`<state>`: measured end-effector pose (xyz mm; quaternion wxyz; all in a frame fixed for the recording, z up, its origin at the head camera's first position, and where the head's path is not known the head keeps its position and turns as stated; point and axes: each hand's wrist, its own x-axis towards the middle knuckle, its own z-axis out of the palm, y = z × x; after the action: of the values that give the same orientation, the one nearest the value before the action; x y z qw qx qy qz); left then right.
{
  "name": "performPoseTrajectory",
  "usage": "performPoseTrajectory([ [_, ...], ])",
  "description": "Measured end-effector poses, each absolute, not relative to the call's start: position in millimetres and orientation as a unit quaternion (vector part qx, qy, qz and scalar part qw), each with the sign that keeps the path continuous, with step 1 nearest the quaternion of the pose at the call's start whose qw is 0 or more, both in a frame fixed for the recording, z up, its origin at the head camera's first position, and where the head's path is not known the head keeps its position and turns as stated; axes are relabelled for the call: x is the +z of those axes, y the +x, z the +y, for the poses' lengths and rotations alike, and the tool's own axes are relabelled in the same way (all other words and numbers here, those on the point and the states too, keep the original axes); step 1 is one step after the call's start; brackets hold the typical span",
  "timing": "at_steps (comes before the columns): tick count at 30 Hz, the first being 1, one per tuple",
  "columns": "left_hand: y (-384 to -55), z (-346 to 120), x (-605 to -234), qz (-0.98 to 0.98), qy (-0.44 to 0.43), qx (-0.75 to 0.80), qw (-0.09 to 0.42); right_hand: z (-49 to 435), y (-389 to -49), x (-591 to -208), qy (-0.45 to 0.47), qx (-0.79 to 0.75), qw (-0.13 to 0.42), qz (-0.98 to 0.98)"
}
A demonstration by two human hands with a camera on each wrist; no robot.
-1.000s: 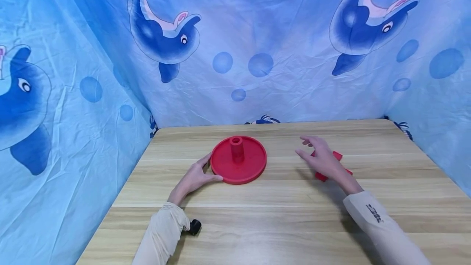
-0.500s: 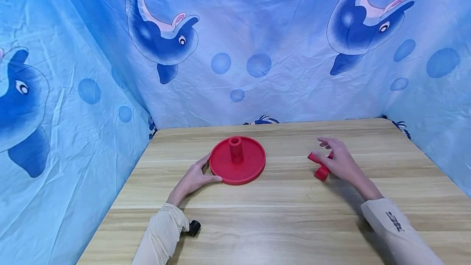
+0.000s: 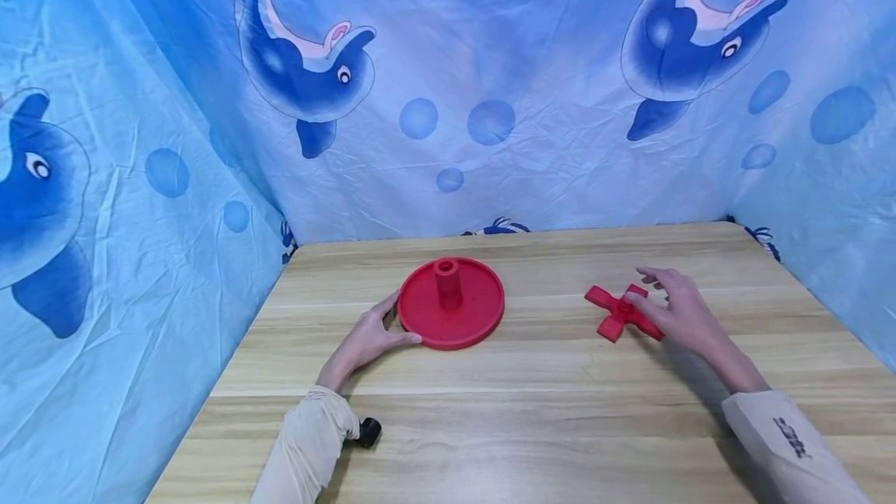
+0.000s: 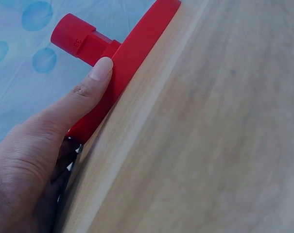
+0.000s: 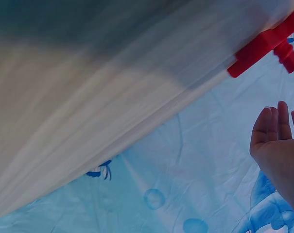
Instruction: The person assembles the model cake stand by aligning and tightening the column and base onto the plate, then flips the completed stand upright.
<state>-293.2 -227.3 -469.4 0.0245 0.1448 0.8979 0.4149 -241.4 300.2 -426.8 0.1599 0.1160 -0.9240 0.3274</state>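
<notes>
Left hand (image 3: pixel 369 338) resting flat on the counter (image 3: pixel 532 411), fingers straight, thumb and forefinger touching the rim of the red disc (image 3: pixel 451 315). Right hand (image 3: pixel 682 309) drawn back rightward since a second ago, fingers relaxed and apart, uncovering the red cross piece (image 3: pixel 616 311) now just left of its fingertips. Released, likely.

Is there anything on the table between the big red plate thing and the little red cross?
No, just bare wooden table. In the head view nothing sits between the round red base and the red cross piece.
</notes>
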Motion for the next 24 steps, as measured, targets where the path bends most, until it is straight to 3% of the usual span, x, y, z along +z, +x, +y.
performPoseTrajectory([
  [24,-293,-227,-467,0.900,0.147,0.410,0.026,334,-227,-438,0.087,0.274,0.054,-0.956],
])
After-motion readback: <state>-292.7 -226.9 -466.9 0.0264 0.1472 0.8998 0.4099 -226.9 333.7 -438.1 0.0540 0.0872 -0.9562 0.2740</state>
